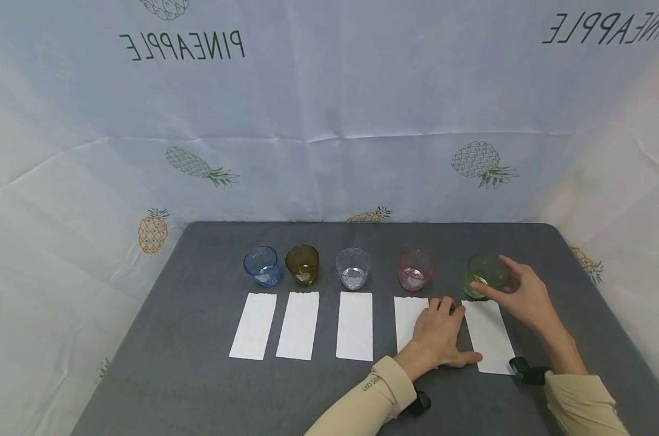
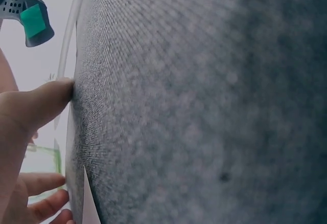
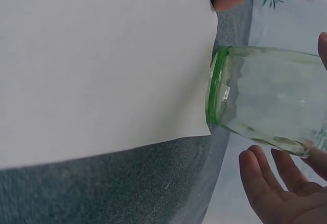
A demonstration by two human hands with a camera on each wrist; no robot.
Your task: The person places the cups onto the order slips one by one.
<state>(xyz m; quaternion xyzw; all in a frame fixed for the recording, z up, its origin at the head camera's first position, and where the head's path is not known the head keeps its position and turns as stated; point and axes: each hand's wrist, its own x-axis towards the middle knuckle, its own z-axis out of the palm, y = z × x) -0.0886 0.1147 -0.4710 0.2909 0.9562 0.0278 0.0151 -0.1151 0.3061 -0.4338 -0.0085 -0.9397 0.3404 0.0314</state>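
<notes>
A green glass [image 1: 478,275] stands upright near the top edge of the rightmost white paper strip [image 1: 490,339]. My right hand [image 1: 520,297] holds this glass near its rim, thumb on the near left and fingers at the far right. In the right wrist view, the thick base of the green glass [image 3: 219,86] meets the paper's edge, and some fingers [image 3: 260,183] spread below it. My left hand [image 1: 438,333] rests on the table between the two rightmost strips. Its thumb [image 2: 46,101] reaches the left edge of the rightmost strip, and it partly covers the neighbouring strip [image 1: 408,318].
A row of glasses runs leftward: pink [image 1: 417,269], clear [image 1: 354,268], amber [image 1: 302,265] and blue [image 1: 261,266]. White strips lie before them, including the leftmost strip [image 1: 253,327]. A pineapple-print cloth [image 1: 329,169] hangs behind the grey table [image 1: 188,339].
</notes>
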